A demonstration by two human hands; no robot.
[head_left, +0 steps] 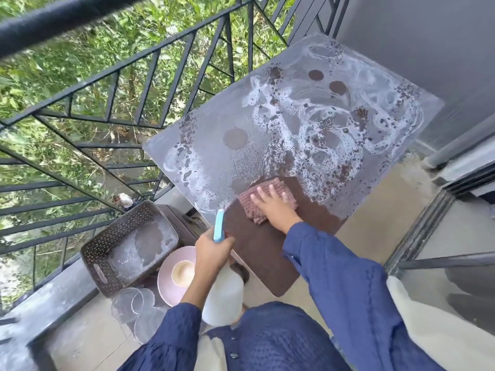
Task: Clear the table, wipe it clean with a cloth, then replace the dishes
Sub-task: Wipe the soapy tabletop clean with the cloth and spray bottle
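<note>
Cloth (267, 200): folded, red check, near table's (267, 261) front edge, pressed flat under right hand (276, 207), fingers spread. Tabletop beyond: soapy foam. Left hand (211, 253): clenched round spray bottle (223, 290) at front-left corner. Floor, left: basket (99, 253), pink plate (166, 277) with cup (183, 273), glass dishes (139, 309).

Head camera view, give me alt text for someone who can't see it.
A right hand presses a checked cloth onto a soapy brown table, while the left hand holds a white spray bottle. A pink plate and brown basket sit on the floor by the railing.
</note>
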